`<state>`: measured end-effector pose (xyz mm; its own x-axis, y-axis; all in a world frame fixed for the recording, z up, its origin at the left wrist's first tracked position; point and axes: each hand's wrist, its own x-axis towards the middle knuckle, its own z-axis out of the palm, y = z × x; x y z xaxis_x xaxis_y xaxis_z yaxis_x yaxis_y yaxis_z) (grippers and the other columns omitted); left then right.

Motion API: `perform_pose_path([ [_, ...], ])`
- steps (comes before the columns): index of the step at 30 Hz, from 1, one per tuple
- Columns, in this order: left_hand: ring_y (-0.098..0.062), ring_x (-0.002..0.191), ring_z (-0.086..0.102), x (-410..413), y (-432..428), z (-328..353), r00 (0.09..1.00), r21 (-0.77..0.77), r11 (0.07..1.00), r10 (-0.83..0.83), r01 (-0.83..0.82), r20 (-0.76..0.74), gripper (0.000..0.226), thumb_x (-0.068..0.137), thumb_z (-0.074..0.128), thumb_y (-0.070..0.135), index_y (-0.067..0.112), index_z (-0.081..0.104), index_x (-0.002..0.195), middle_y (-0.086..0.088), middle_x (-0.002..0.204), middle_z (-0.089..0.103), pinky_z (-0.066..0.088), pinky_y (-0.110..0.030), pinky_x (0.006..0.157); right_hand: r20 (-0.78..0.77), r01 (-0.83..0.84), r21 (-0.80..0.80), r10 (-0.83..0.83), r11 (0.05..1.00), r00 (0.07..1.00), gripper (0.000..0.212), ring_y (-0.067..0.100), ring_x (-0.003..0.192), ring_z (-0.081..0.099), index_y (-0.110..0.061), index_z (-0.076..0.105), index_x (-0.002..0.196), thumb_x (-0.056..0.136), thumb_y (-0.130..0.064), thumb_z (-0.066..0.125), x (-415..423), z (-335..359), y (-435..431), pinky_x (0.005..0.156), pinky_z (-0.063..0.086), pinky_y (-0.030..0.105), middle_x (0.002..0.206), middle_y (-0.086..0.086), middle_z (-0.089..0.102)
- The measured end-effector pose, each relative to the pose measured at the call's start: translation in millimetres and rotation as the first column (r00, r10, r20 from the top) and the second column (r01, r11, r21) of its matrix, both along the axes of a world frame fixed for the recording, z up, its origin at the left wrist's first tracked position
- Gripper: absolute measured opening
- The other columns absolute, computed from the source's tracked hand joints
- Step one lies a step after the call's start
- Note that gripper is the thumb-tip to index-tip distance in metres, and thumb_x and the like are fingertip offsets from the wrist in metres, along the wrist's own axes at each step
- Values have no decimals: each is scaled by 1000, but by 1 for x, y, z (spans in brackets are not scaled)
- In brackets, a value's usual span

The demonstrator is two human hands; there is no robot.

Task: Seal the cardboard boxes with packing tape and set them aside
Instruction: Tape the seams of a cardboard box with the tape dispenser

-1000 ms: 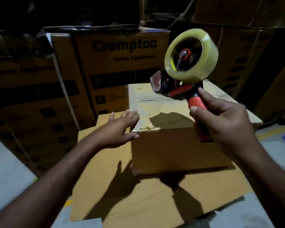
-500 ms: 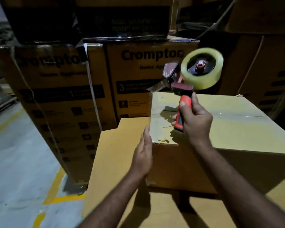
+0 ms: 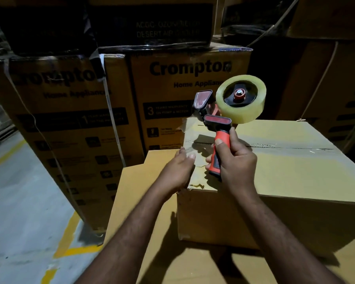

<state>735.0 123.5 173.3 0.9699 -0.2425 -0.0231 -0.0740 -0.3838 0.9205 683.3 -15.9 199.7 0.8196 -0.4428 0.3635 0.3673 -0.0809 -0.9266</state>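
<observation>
Grey warehouse floor [image 3: 19, 201] with yellow lines [image 3: 70, 238] runs along the left, and the light is dim. At the far side stand tall printed cartons [image 3: 189, 89] marked "Crompton Home Appliances", with a darker carton [image 3: 152, 23] stacked on top whose lettering is only partly legible. More cartons on the far right are lost in shadow.

Near the middle, the plain cardboard box [image 3: 285, 167] sits on a wider brown carton [image 3: 135, 191] that serves as a bench. Its top flaps are closed, so nothing inside shows. The centre seam [image 3: 295, 147] runs left to right with glossy tape along it, and torn paper scraps cling to the near left corner. The right part of the box and the near end of the lower carton are cut off by the frame.

The right hand [image 3: 236, 162] has its grip clamped on the orange handle [image 3: 218, 144] of the tape dispenser [image 3: 217, 121], fingers wrapped round it and thumb up the side. The dispenser is held upright above the left end of the box top, with its clear tape roll [image 3: 246, 111] at the far right of the tool.

The left hand [image 3: 178, 171] is at the left edge of the box top, fingers together and slightly bent. Something clear glints at the fingertips. I cannot tell whether this grip pinches tape or only touches the box.
</observation>
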Motion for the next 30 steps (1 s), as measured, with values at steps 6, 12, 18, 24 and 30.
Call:
perform_pose_path([
  [6,-12,83,58,56,-18,7,995,-13,999,-37,36,-97,36,107,36,31,18,47,140,-2,119,63,42,-27,61,3,-11,-93,12,996,1000,56,25,67,71,-21,42,147,95,-18,63,-5,-6,1,57,61,44,84,-4,71],
  [12,-12,68,55,99,-25,9,981,-120,984,-149,134,-127,34,109,40,37,11,61,100,-7,84,65,41,-20,53,-7,-26,-113,25,993,1000,54,30,63,69,-30,46,142,94,-15,65,-13,-5,2,54,60,49,82,6,71],
  [18,-34,155,2,146,-38,-2,987,401,905,103,-146,126,67,106,37,47,15,16,161,-8,169,-1,9,-59,123,-8,-5,-39,5,999,1000,55,31,66,69,-26,44,144,94,-14,63,-8,-2,3,55,60,38,86,-1,71],
  [24,-32,96,70,156,-38,-1,999,4,1000,7,-7,48,32,97,48,36,15,71,105,-7,103,74,59,-45,82,-43,5,56,-3,998,999,56,27,67,69,-30,45,143,91,-18,62,-8,1,-2,55,60,39,84,-7,72],
  [30,-22,88,62,176,-40,9,995,62,993,-96,98,-29,29,105,45,29,10,64,94,-16,107,68,48,-33,72,-69,17,82,-12,996,998,59,31,69,68,-32,47,144,88,-24,64,-8,-1,-4,56,59,42,87,5,70],
])
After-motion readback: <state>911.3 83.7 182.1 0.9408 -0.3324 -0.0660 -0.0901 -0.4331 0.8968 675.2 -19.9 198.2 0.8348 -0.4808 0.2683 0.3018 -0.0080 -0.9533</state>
